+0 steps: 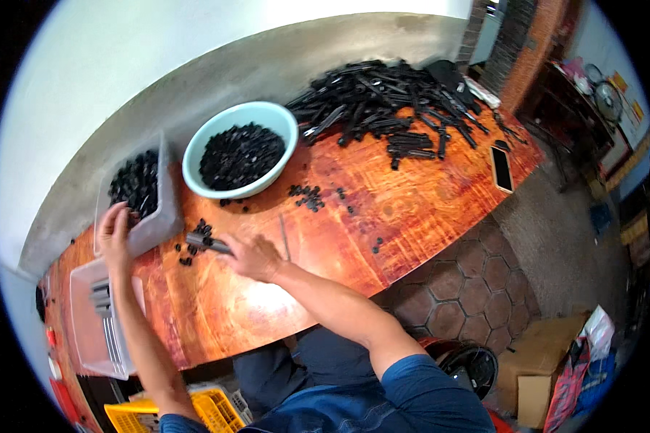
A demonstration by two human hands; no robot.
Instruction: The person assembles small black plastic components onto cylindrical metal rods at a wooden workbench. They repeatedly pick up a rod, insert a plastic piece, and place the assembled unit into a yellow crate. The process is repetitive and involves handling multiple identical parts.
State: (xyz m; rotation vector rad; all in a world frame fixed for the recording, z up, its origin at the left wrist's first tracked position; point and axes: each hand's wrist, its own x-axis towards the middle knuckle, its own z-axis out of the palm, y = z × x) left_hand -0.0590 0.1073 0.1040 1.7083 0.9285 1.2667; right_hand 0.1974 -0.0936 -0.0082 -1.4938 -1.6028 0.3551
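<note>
My right hand [253, 257] is closed on the end of a dark grey, bar-like piece [208, 242], which points left just above the wooden table [267, 317]. Beside that piece lies a loose cluster of small black parts [188, 258]. At the near rim of a grey plastic bin [155, 229], my left hand [113, 234] has its fingers drawn together; what they pinch, if anything, is too small to make out. Dark, short pieces [136, 184] fill much of that bin.
A pale blue basin [290, 148] holds many small black parts. Long black pieces [383, 94] are heaped along the wall. A clear tray [87, 339] with grey bars sits front left. More small parts [307, 197] are scattered mid-table, and a phone [501, 169] lies near the right edge.
</note>
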